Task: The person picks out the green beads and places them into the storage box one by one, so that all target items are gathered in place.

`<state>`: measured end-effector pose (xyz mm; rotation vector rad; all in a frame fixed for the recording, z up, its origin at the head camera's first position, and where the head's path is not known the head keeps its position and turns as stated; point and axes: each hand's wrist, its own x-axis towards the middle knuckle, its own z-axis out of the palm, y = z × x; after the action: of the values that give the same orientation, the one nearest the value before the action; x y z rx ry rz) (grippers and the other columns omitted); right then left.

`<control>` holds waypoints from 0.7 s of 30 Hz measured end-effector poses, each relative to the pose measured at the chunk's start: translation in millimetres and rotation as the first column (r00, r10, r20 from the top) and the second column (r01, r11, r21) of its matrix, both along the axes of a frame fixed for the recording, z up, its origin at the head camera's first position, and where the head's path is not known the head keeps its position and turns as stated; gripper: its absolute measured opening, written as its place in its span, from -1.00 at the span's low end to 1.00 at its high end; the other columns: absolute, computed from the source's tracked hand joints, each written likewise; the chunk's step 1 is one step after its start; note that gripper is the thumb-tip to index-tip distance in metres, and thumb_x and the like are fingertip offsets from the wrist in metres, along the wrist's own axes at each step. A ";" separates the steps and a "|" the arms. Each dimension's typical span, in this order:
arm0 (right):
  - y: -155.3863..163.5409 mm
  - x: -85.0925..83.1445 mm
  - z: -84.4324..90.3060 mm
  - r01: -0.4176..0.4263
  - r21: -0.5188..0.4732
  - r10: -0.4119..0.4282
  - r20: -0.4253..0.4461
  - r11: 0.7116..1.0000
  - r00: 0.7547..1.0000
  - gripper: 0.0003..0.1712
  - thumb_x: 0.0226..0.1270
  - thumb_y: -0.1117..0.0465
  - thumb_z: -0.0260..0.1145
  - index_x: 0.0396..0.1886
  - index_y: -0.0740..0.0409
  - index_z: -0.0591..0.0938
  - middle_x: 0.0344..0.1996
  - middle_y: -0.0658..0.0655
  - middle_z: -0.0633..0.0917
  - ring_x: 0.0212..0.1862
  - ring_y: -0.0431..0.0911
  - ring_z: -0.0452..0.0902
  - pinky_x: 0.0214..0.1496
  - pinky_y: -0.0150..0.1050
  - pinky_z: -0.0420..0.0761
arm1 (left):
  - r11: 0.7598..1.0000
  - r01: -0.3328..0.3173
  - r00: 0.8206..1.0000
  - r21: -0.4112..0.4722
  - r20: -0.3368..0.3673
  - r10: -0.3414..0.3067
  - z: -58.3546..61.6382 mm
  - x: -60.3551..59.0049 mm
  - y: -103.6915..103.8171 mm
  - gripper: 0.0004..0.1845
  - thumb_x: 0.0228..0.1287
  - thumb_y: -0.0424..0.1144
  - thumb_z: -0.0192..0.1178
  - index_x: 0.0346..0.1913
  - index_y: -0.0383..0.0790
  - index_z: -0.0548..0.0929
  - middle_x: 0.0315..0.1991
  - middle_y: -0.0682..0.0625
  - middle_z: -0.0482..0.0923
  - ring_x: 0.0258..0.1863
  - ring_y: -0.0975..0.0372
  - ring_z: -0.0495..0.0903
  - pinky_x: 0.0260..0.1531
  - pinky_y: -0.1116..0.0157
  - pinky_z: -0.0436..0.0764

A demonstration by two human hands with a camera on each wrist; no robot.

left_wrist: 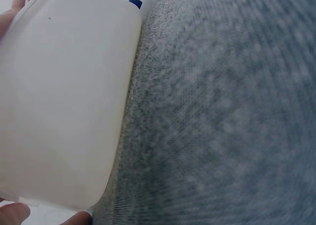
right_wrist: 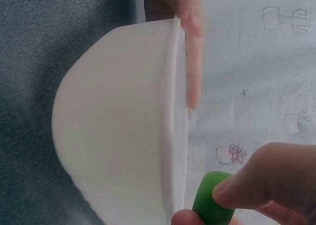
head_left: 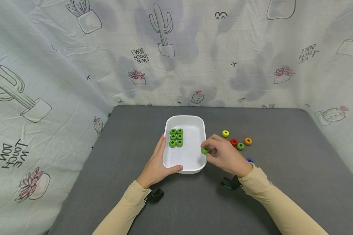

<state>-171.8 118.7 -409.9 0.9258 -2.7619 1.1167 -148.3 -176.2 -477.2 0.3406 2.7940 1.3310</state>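
Observation:
A white rectangular tray (head_left: 191, 163) stands on the grey table. Inside, along its left side, several green beads (head_left: 179, 137) with centre holes form two columns. My left hand (head_left: 156, 163) holds the tray at its left side, thumb over the near rim and fingers along the outer wall. My right hand (head_left: 226, 155) pinches another green bead (head_left: 205, 150) between thumb and fingertips, at the tray's right rim. In the right wrist view this green bead (right_wrist: 213, 198) shows close beside the rim, above the tray wall (right_wrist: 113, 111).
Right of the tray lie a yellow bead (head_left: 225, 133), a red bead (head_left: 233, 142), an orange bead (head_left: 247, 141) and a loose green bead (head_left: 240, 146). A blue bead (head_left: 249, 160) is partly hidden behind the right wrist. A cactus-print cloth (head_left: 194, 65) hangs behind the table (head_left: 129, 130).

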 end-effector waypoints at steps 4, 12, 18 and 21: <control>-7.0 -3.7 1.0 -0.028 0.011 0.028 -0.017 1.000 0.999 -0.70 0.26 0.42 0.40 -0.05 0.07 0.73 -0.15 -0.03 0.63 -0.25 -0.18 0.54 -0.28 -0.34 0.60 | 1.000 0.000 1.000 -0.002 -0.001 0.000 -1.0 -0.5 0.0 0.42 0.03 0.34 0.51 0.72 -0.06 -0.21 0.74 0.08 -0.32 0.68 0.09 -0.05 0.51 -0.15 0.24; -22.3 -14.0 7.1 -0.070 0.039 0.072 -0.051 0.997 0.996 -0.72 0.26 0.39 0.42 -0.06 0.06 0.73 -0.14 -0.01 0.66 -0.23 -0.14 0.60 -0.24 -0.31 0.63 | 1.000 0.001 1.000 -0.003 -0.019 -0.001 -2.7 -1.8 -0.7 0.42 0.02 0.36 0.52 0.72 -0.08 -0.18 0.74 0.00 -0.28 0.67 0.06 0.01 0.48 -0.17 0.28; -35.8 -23.9 14.8 -0.107 0.033 0.109 -0.072 0.994 0.991 -0.73 0.26 0.39 0.40 -0.06 0.09 0.73 -0.16 -0.01 0.67 -0.26 -0.12 0.64 -0.20 -0.27 0.65 | 1.000 0.002 1.000 -0.010 -0.018 -0.002 -3.4 -2.1 -1.0 0.42 0.02 0.38 0.50 0.72 -0.07 -0.19 0.74 0.03 -0.29 0.67 0.07 0.00 0.48 -0.17 0.28; -41.9 -28.1 20.2 -0.112 0.032 0.114 -0.066 0.993 0.991 -0.73 0.26 0.38 0.41 -0.05 0.10 0.73 -0.17 0.00 0.68 -0.26 -0.10 0.65 -0.19 -0.25 0.66 | 1.000 0.000 1.000 -0.015 -0.017 0.000 -3.4 -1.9 -0.7 0.41 0.03 0.38 0.50 0.72 -0.08 -0.18 0.74 0.03 -0.29 0.67 0.06 0.01 0.47 -0.17 0.29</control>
<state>-199.9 76.8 -389.7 1.1142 -2.7085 1.0420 -150.2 -176.9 -480.6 0.3534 2.8168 1.3121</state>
